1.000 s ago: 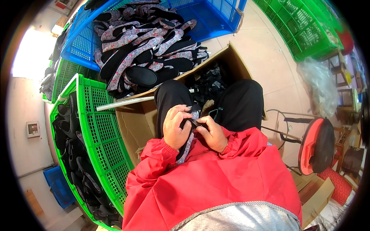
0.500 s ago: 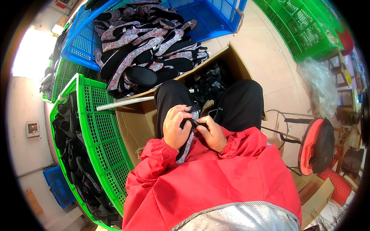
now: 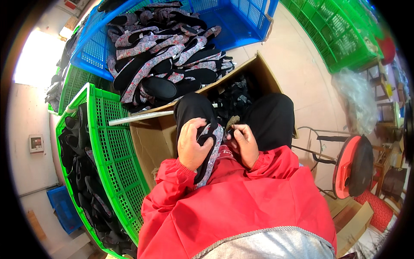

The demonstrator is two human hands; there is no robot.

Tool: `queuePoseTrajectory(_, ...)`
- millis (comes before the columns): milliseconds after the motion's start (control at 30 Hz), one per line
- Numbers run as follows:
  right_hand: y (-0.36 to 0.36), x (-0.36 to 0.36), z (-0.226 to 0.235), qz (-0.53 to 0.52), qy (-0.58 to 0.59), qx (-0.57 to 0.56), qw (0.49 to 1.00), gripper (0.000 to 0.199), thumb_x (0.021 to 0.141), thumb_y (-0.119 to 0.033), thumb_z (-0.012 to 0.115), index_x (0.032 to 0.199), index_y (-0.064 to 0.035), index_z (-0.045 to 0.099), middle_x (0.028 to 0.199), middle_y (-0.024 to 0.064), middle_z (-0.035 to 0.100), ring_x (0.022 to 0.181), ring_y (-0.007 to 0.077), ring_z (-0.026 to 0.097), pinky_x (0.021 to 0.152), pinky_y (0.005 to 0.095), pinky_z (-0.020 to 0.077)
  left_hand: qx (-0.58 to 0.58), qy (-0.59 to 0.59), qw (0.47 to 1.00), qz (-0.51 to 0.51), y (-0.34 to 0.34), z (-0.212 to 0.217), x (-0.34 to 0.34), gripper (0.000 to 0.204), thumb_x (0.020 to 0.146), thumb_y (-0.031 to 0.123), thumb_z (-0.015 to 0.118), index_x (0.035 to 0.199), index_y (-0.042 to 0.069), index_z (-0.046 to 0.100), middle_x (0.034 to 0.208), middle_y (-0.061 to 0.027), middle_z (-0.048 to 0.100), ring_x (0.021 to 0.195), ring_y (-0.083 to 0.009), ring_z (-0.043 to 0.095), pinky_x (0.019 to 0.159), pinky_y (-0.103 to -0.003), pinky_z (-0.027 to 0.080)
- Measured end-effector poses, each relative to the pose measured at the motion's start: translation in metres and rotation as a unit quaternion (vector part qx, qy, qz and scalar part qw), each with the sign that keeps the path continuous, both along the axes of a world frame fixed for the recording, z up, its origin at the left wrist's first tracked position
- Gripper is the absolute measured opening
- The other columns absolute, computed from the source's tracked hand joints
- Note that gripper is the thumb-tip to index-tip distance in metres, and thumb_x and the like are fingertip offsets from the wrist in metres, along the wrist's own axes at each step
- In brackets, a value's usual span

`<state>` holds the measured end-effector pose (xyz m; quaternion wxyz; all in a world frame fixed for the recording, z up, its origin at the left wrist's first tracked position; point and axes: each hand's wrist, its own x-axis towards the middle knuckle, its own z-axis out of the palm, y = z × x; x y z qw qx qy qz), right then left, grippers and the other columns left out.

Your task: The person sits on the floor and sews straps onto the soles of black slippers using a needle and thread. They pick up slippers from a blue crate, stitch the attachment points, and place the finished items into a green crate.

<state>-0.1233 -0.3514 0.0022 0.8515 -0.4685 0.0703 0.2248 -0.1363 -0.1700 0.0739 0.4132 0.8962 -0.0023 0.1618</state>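
Observation:
My left hand (image 3: 194, 144) grips a fabric shoe (image 3: 211, 157), black with a grey floral side, held upright over my lap between my knees. The thumb presses inside its black opening. Just to the right, my right hand (image 3: 243, 144) is closed with thumb and fingertips together, a little apart from the shoe. Whatever those fingers hold is too small to make out. A brownish, worn-looking piece (image 3: 233, 121) shows right by the right fingertips.
In front stands a cardboard box (image 3: 267, 71) with black scraps inside and a white rod (image 3: 142, 115) across it. Beyond, a blue crate (image 3: 254, 26) holds piled floral shoes (image 3: 159, 56). A green crate (image 3: 116, 142) of black shoes is at left. A red round-topped stool (image 3: 347, 166) stands right.
My right hand has drawn away from the shoe, slightly right and down. The left hand keeps hold of the shoe, whose floral side now shows more.

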Motion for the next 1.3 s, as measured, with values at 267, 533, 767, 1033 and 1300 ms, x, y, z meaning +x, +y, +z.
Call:
queuePoseTrajectory(267, -0.005, 0.004, 0.014, 0.087, -0.044, -0.004, 0.995, 0.017, 0.097, -0.013, 0.059, 0.11, -0.003, 0.056, 0.087, 0.0007, 0.06, 0.072, 0.0063, 0.056, 0.065, 0.019, 0.0441, 0.03, 0.034, 0.999, 0.004, 0.01, -0.001, -0.005, 0.029, 0.063, 0.003, 0.074, 0.085, 0.005, 0.055, 0.106, -0.013, 0.062, 0.103, -0.0313, 0.059, 0.09, -0.038, 0.047)
queuePoseTrajectory(533, -0.011, 0.029, -0.011, 0.019, 0.025, -0.096, 0.995, 0.06, 0.102, -0.025, 0.048, 0.15, 0.0008, 0.021, 0.106, 0.0071, 0.059, 0.075, 0.0115, 0.06, 0.07, 0.0246, 0.05, -0.046, 0.067, 0.996, -0.038, 0.015, -0.009, -0.005, 0.025, 0.07, 0.002, 0.072, 0.092, 0.003, 0.061, 0.11, -0.0136, 0.063, 0.106, -0.0284, 0.06, 0.093, -0.035, 0.046)
queuePoseTrajectory(767, -0.016, 0.025, 0.042, 0.168, 0.014, -0.108, 0.98, 0.022, 0.1, -0.024, 0.054, 0.109, -0.0044, 0.059, 0.083, 0.0008, 0.061, 0.062, 0.0057, 0.049, 0.057, 0.0204, 0.0405, -0.14, 0.134, 0.975, -0.113, 0.02, -0.003, 0.0, 0.022, 0.079, 0.0, 0.068, 0.101, 0.0, 0.065, 0.113, -0.0124, 0.063, 0.109, -0.024, 0.06, 0.095, -0.032, 0.046)
queuePoseTrajectory(1033, 0.009, 0.025, 0.034, 0.11, 0.056, 0.017, 0.992, 0.013, 0.096, -0.015, 0.06, 0.102, -0.0046, 0.056, 0.081, 0.0023, 0.06, 0.068, 0.0101, 0.058, 0.064, 0.0235, 0.0459, -0.243, 0.222, 0.936, -0.128, 0.024, -0.019, 0.012, 0.02, 0.083, 0.007, 0.067, 0.102, -0.001, 0.067, 0.112, -0.013, 0.064, 0.104, -0.0242, 0.063, 0.091, -0.031, 0.048)
queuePoseTrajectory(1300, 0.016, 0.04, 0.031, 0.091, 0.006, -0.034, 0.995, 0.011, 0.093, -0.013, 0.064, 0.097, -0.0047, 0.058, 0.071, 0.001, 0.061, 0.061, 0.0089, 0.058, 0.056, 0.0216, 0.044, -0.279, 0.295, 0.891, -0.203, 0.031, -0.02, 0.041, 0.013, 0.081, 0.009, 0.072, 0.088, -0.002, 0.069, 0.097, -0.0087, 0.061, 0.086, -0.0153, 0.059, 0.078, -0.027, 0.046)
